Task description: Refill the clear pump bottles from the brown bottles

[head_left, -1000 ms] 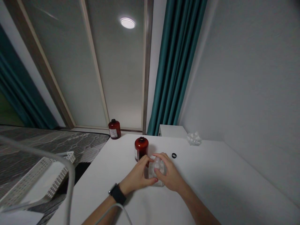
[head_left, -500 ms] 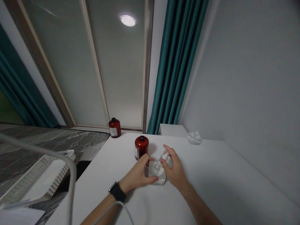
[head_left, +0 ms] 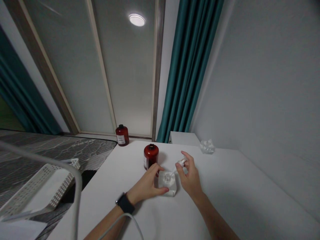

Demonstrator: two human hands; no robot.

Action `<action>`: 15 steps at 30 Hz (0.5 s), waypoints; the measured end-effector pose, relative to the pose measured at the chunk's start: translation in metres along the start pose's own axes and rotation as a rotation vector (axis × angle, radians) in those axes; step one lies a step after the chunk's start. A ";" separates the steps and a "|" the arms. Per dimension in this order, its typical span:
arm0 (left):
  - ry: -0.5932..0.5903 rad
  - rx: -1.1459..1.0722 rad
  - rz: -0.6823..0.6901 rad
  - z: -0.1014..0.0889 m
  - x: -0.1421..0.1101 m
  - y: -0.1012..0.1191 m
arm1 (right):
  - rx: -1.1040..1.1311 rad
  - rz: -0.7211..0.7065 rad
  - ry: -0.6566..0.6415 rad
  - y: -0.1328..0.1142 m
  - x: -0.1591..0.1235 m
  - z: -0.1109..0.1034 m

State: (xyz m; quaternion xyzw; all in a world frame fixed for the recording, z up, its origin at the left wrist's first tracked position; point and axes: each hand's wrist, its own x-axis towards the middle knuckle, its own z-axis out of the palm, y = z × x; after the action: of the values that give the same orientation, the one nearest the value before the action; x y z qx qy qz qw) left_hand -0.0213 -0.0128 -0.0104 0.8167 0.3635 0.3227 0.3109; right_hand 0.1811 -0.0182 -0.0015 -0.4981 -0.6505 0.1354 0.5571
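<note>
1. The clear bottle (head_left: 171, 184) stands on the white table (head_left: 217, 186) in front of me; I take it as my clock's centre.
2. My left hand (head_left: 151, 185) is closed around its nine o'clock side, thumb in front, fingers behind.
3. My right hand (head_left: 191, 176), toward two o'clock, pinches the white nozzle (head_left: 182, 162), its thin tube (head_left: 173, 172) slanting toward the bottle's mouth.
4. I judge the step to be drawing the nozzle out; whether the tube's tip clears the mouth, I can't tell.
5. The next move seems to call for a steady left grip and a gentle right pinch.
6. One red bottle (head_left: 151, 152) stands near at eleven, another (head_left: 122, 133) farther off at ten; crumpled plastic (head_left: 207, 146) lies at two.
7. Beyond: a green curtain (head_left: 185, 83) toward twelve, a white basket (head_left: 63, 188) at nine.
</note>
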 end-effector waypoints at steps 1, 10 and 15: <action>0.000 0.004 0.001 0.000 0.000 0.000 | 0.003 0.002 0.024 -0.001 0.000 -0.001; 0.006 0.008 0.005 0.000 0.000 -0.001 | -0.006 -0.016 0.064 -0.006 -0.001 -0.001; 0.008 0.001 0.000 0.000 0.000 0.000 | 0.011 -0.001 0.051 -0.007 -0.001 0.000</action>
State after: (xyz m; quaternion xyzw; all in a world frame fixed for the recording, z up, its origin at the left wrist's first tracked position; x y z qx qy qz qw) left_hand -0.0216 -0.0129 -0.0099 0.8157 0.3650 0.3255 0.3091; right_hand 0.1774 -0.0220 0.0025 -0.4980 -0.6356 0.1258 0.5763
